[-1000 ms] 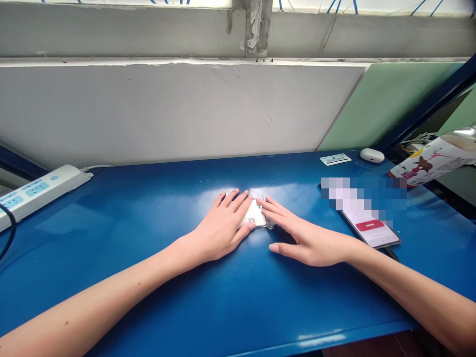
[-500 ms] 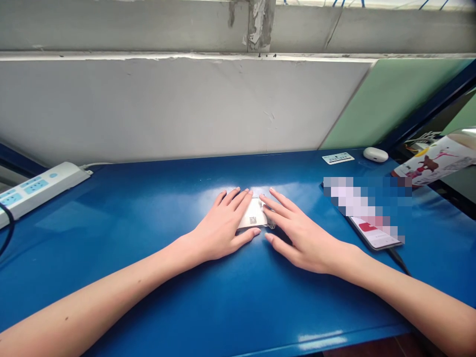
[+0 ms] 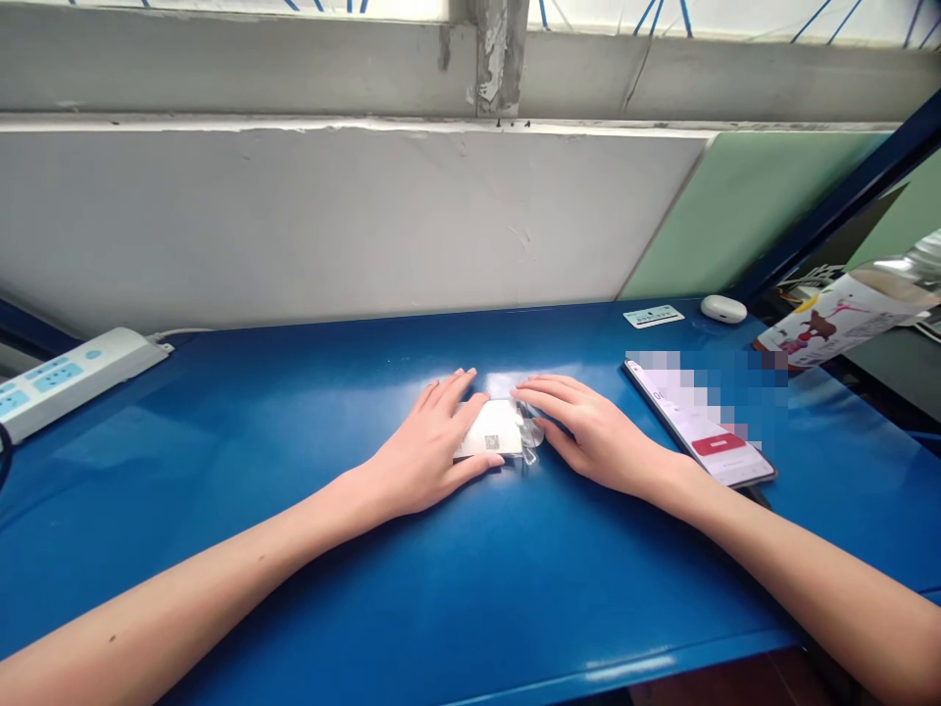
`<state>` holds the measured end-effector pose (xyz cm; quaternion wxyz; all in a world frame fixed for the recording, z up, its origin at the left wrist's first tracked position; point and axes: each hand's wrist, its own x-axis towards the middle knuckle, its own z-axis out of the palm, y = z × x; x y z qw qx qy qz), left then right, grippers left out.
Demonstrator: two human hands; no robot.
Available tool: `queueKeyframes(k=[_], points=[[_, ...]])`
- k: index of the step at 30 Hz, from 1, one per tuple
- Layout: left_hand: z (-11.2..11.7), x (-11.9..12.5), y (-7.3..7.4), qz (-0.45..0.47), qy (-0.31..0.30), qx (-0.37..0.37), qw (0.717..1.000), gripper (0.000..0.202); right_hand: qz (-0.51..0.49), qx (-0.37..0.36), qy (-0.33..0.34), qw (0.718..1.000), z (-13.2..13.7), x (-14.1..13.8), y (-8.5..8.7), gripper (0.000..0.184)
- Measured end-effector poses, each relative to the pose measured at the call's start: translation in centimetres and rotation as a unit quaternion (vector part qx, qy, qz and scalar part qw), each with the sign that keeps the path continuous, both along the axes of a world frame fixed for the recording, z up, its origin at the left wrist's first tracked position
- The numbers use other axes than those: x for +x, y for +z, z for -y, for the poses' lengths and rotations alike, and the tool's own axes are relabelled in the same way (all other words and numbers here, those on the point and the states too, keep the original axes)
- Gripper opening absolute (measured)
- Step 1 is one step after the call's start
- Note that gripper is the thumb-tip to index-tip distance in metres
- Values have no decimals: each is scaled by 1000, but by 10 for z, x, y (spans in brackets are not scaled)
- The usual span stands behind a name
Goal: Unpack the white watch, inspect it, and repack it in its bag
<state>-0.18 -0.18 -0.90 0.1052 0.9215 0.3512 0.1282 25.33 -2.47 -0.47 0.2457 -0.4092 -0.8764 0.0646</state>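
Observation:
A small white box (image 3: 491, 425) with a printed square code lies on the blue table, inside a clear plastic bag (image 3: 530, 436) whose loose crinkled end sticks out to the right. My left hand (image 3: 430, 446) rests over the box's left side, fingers stretched out, thumb along its near edge. On the other side my right hand (image 3: 599, 431) is open and slightly curved, its fingertips by the box's far right corner and its thumb at the loose plastic. I cannot tell how firmly either hand touches the box or bag.
To the right lies a phone (image 3: 706, 431), partly blurred out, with a cable. Behind it are a small card (image 3: 654, 316) and a white earbud case (image 3: 723, 309). A labelled bottle (image 3: 838, 319) leans at the right edge. A power strip (image 3: 80, 378) sits left, and a wall (image 3: 353, 226) backs the table (image 3: 470, 588).
My right hand's fingers have drawn closer together and curled a little, the thumb moving up to the loose plastic. The left hand stays on the box. The whole view has shifted slightly.

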Motion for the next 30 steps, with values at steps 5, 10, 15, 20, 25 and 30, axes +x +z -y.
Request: queueKeyframes(k=[5,10,15,20,25,30], points=[[0,-2,3,20,-41,-7,999,64,-19,33,21,999,-1,0,3,27],[0,-2,8,25,-59,-37,997,65,-82,57,34,994,-2,2,6,20],[-1,-4,6,67,-64,-64,994,67,-179,47,31,982,-2,3,12,19],[-2,-6,1,114,-26,-82,990,58,-249,31,1,968,-2,-1,25,17],[0,-1,0,162,35,-64,984,73,-324,-44,-57,943,-22,-8,36,11],[-6,0,-2,229,81,-26,970,96,-357,-163,-58,918,-48,-18,37,27]])
